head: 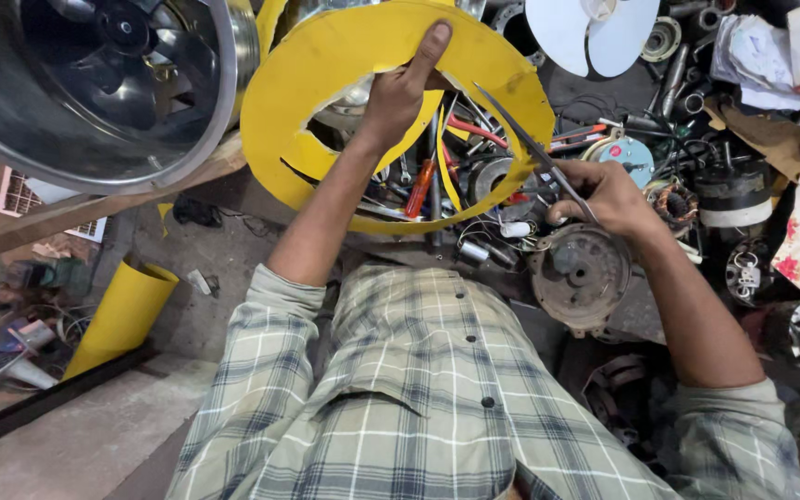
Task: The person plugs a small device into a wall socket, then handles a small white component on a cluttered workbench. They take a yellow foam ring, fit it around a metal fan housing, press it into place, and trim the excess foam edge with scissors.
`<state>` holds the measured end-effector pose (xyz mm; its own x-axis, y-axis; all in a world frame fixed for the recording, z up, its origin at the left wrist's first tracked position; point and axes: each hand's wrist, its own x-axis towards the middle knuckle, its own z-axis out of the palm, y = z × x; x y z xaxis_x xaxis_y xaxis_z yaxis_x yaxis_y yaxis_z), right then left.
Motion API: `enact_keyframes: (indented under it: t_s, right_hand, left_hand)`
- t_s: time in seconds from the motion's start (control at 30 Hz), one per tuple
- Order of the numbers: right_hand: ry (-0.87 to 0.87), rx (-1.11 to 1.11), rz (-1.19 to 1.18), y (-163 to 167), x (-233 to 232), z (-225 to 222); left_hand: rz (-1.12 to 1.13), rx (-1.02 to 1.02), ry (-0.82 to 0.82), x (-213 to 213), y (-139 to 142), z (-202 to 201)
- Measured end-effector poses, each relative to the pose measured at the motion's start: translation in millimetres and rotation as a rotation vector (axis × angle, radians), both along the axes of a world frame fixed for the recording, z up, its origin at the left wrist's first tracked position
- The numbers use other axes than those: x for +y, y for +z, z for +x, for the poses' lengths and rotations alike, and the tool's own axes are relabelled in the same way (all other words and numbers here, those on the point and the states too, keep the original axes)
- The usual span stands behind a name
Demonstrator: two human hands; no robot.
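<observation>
Up front, a yellow ring point(307, 83) of sheet material, held above the cluttered bench, upper edge cut off by the frame. Left hand point(398, 93) clenched on its inner rim, thumb pressed flat on the face. Right hand point(604, 196) closed around scissors point(525, 139), blades pointing at the ring's right side; blade gap hard to make out. Just below, a rusty round motor cover point(579, 273). Behind, tangled tools and wires, mostly indistinct. Far left, a metal fan housing point(94, 83), partly cropped, and a yellow roll point(122, 315).
</observation>
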<state>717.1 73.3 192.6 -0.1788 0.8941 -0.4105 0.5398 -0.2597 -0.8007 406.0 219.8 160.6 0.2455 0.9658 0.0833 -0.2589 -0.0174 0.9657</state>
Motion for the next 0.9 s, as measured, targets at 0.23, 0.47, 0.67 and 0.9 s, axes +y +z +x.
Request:
enact_keyframes:
  t_s: [0.23,0.47,0.67,0.9]
  right_hand:
    - [0.025,0.149,0.001,-5,7,1]
    - [0.039,0.075,0.045,-14,10,9]
    - [0.056,0.042,0.033,-14,13,9]
    - [0.078,0.134,0.017,-12,17,7]
  left_hand:
    - [0.058,0.024,-0.029,-1,11,2]
    - [0.209,0.111,-0.04,6,14,-2]
    - [0.124,0.059,-0.047,8,8,3]
    - [0.187,0.153,-0.072,11,-2,2]
